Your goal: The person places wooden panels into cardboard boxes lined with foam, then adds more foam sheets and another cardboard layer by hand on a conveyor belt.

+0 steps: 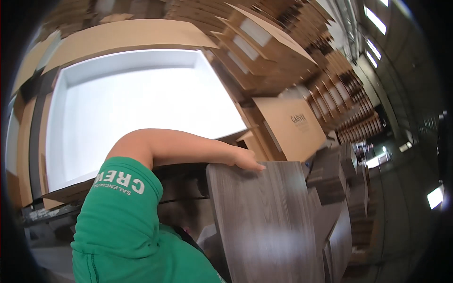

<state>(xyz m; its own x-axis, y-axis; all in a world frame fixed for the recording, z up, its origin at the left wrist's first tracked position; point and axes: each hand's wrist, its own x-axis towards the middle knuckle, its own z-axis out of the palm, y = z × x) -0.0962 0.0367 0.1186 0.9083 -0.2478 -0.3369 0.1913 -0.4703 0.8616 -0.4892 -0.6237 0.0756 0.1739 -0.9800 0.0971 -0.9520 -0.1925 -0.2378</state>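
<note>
At ten o'clock we have a large shallow box with a white interior [146, 94]. From eight o'clock our green sleeve [120, 193] leads to our left hand [246, 159], just off centre toward four, closed over the top edge of a grey wood-grain panel [264, 212] at five. Toward two stands a brown carton [288, 132]. Our right hand's state we cannot tell.

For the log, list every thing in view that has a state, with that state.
Left hand: on the panel's edge; firmness of grip unclear.
Grey wood-grain panel: touched at its edge, glare on its face.
White tray: open, showing its bare white inside.
Printed cardboard: slanted in view; folded or not, unclear.
Background cardboard: stacked, blurred.
Ceiling light: lit.
</note>
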